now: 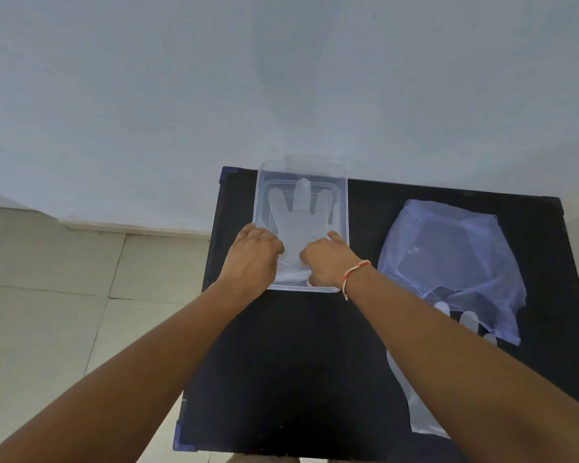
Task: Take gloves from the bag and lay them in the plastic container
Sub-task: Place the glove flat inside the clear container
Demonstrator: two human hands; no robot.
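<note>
Head view: both hands press a glove [296, 215] flat in the container [343, 208]. Left hand [253, 250] and right hand [328, 259] curled on its cuff, gripping nothing. Smooth outward, keep fingers spread. Bag [455, 259] lies right; another glove [415, 396] beside it.

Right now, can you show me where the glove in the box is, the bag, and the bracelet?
glove in the box [296, 225], head view, on its palm.
bag [455, 255], head view, on its flat middle.
bracelet [354, 273], head view, on the thread across the right wrist.
</note>
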